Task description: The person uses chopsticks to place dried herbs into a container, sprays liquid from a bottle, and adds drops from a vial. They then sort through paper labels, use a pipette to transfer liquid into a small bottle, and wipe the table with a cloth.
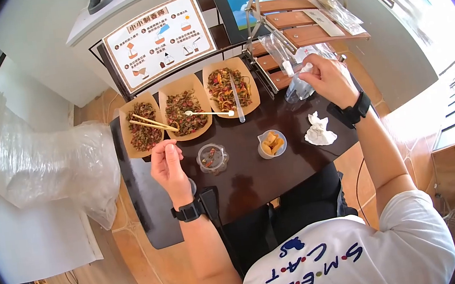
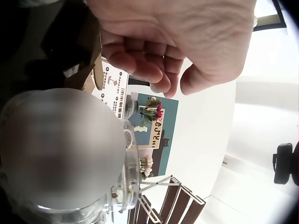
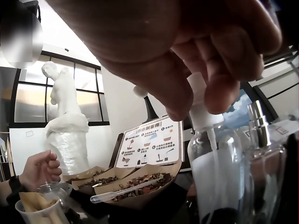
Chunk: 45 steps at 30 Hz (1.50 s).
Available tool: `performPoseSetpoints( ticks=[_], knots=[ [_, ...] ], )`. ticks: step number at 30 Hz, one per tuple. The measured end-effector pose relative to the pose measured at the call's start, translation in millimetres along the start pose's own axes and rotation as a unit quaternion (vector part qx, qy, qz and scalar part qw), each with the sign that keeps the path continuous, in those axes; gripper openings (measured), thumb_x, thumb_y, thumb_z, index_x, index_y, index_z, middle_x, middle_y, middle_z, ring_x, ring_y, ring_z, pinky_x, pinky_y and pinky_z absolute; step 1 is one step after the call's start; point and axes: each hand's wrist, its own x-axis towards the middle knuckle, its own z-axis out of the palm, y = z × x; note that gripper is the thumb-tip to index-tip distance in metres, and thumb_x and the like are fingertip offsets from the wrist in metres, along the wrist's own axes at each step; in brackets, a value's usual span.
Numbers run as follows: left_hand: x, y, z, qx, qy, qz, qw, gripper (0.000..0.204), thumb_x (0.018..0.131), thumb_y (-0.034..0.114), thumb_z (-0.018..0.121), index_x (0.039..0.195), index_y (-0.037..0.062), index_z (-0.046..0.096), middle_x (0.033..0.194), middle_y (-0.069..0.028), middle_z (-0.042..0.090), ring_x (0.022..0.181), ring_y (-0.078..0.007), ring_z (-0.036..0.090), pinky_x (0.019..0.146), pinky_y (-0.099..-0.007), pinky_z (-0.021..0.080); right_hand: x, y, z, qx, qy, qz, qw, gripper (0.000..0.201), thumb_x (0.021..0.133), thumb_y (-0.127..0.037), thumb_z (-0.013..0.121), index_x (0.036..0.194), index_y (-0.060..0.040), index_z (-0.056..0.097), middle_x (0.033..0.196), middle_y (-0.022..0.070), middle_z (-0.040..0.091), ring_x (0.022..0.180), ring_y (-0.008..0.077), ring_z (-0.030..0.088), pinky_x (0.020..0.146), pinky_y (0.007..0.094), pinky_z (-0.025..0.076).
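Note:
My right hand (image 1: pixel 332 79) pinches the white pump top (image 3: pixel 200 105) of a clear spray bottle (image 3: pixel 216 175) at the table's right side. Beside that bottle stands a glass bottle with a silver neck (image 3: pixel 264 170). My left hand (image 1: pixel 169 168) hovers over the near left of the table, fingers loosely bent, holding nothing. Just beyond it lie wooden tweezers (image 1: pixel 152 125) on the left paper tray (image 1: pixel 126 132) of dried petals. To its right sits a clear plastic cup (image 1: pixel 212 159) with a few reddish bits inside. A small beaker (image 1: pixel 271 143) contains yellow-orange pieces.
Two more paper trays hold dried petals, a middle one (image 1: pixel 164 96) and a right one (image 1: pixel 253 91). A white spoon (image 1: pixel 210 112) and a plastic dropper (image 1: pixel 237 97) lie across them. Crumpled tissue (image 1: pixel 320 130) rests at right. Behind stand an instruction board (image 1: pixel 160 40) and a wooden rack (image 1: pixel 303 18).

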Motion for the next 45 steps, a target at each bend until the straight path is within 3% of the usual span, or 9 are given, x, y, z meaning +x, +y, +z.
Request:
performPoseSetpoints(
  ticks=[8, 10, 13, 19, 25, 32, 34, 37, 45],
  knots=[
    [0.4, 0.1, 0.5, 0.014, 0.004, 0.005, 1.000, 0.018, 0.103, 0.018, 0.059, 0.101, 0.0026, 0.067, 0.080, 0.0021, 0.057, 0.073, -0.0077, 0.048, 0.068, -0.0231, 0.039, -15.4, -23.1, -8.7, 0.046, 0.051, 0.006, 0.998, 0.026, 0.085, -0.026, 0.076, 0.095, -0.0039, 0.066, 0.065, 0.0135, 0.064, 0.060, 0.0294, 0.064, 0.059, 0.0385, 0.049],
    [-0.5, -0.4, -0.3, -0.007, -0.009, 0.019, 1.000, 0.019, 0.104, 0.020, 0.059, 0.101, 0.0021, 0.067, 0.079, 0.0017, 0.056, 0.072, -0.0082, 0.048, 0.067, -0.0231, 0.039, -23.7, -33.2, -21.0, 0.132, 0.076, -0.005, 0.988, 0.017, 0.087, -0.012, 0.076, 0.096, -0.0026, 0.066, 0.066, 0.0048, 0.061, 0.060, 0.0099, 0.058, 0.058, 0.0249, 0.046],
    [-0.7, 1.1, -3.3, -0.015, 0.007, 0.039, 0.999, 0.022, 0.104, 0.021, 0.058, 0.100, 0.0012, 0.066, 0.078, 0.0009, 0.056, 0.071, -0.0089, 0.048, 0.067, -0.0231, 0.038, -33.1, -50.2, -33.1, 0.288, 0.113, -0.037, 0.950, 0.013, 0.089, -0.005, 0.074, 0.097, -0.0011, 0.065, 0.075, -0.0004, 0.061, 0.066, 0.0026, 0.054, 0.059, 0.0191, 0.044],
    [-22.1, 59.4, 11.1, 0.040, -0.036, 0.057, 0.997, 0.030, 0.101, 0.026, 0.065, 0.115, 0.0006, 0.059, 0.100, -0.0059, 0.061, 0.089, -0.0137, 0.054, 0.082, -0.0281, 0.044, -34.2, -82.4, -55.0, 0.367, -0.003, -0.103, 0.924, 0.013, 0.089, -0.002, 0.074, 0.099, -0.0013, 0.065, 0.079, -0.0020, 0.062, 0.068, -0.0010, 0.050, 0.057, 0.0172, 0.041],
    [-41.9, 92.0, 45.5, 0.155, -0.158, 0.134, 0.966, 0.089, 0.066, 0.028, 0.097, 0.134, 0.0030, 0.047, 0.129, -0.0094, 0.057, 0.114, -0.0207, 0.055, 0.096, -0.0359, 0.042, -24.5, -120.9, -45.7, 0.411, -0.110, -0.202, 0.882, 0.016, 0.085, -0.007, 0.078, 0.094, -0.0022, 0.066, 0.073, -0.0008, 0.060, 0.061, 0.0007, 0.048, 0.051, 0.0213, 0.035],
    [-83.3, 93.7, 49.7, 0.158, -0.123, 0.100, 0.975, 0.067, 0.080, 0.011, 0.087, 0.133, -0.0004, 0.047, 0.126, -0.0121, 0.057, 0.110, -0.0190, 0.058, 0.098, -0.0336, 0.046, -8.8, -117.3, -25.9, 0.446, -0.155, -0.348, 0.810, 0.019, 0.086, -0.013, 0.078, 0.097, -0.0024, 0.066, 0.077, 0.0080, 0.066, 0.058, 0.0162, 0.057, 0.053, 0.0287, 0.045],
    [-89.7, 100.0, 49.6, 0.043, -0.133, -0.020, 0.990, 0.062, 0.083, 0.009, 0.083, 0.133, -0.0024, 0.047, 0.123, -0.0106, 0.057, 0.109, -0.0166, 0.057, 0.097, -0.0320, 0.046, -2.1, -112.5, -25.2, 0.443, -0.152, -0.392, 0.792, 0.019, 0.086, -0.013, 0.077, 0.098, -0.0024, 0.066, 0.083, 0.0103, 0.066, 0.063, 0.0257, 0.060, 0.056, 0.0329, 0.048],
    [-92.7, 98.0, 47.5, 0.020, -0.154, -0.038, 0.987, 0.059, 0.085, 0.011, 0.081, 0.131, -0.0036, 0.048, 0.118, -0.0098, 0.060, 0.108, -0.0154, 0.058, 0.095, -0.0312, 0.046, 6.0, -109.1, -21.7, 0.478, -0.105, -0.491, 0.721, 0.019, 0.085, -0.016, 0.072, 0.098, -0.0060, 0.062, 0.075, 0.0112, 0.062, 0.074, 0.0339, 0.064, 0.060, 0.0406, 0.047],
    [-84.6, 111.0, 56.0, 0.205, -0.184, 0.030, 0.961, 0.060, 0.082, 0.014, 0.085, 0.127, -0.0036, 0.051, 0.115, -0.0126, 0.062, 0.100, -0.0167, 0.061, 0.092, -0.0318, 0.049, 3.7, -82.9, -35.4, 0.292, -0.122, -0.421, 0.850, 0.038, 0.091, -0.038, 0.071, 0.097, -0.0027, 0.058, 0.063, 0.0106, 0.058, 0.062, 0.0335, 0.063, 0.053, 0.0406, 0.046]
  ],
)
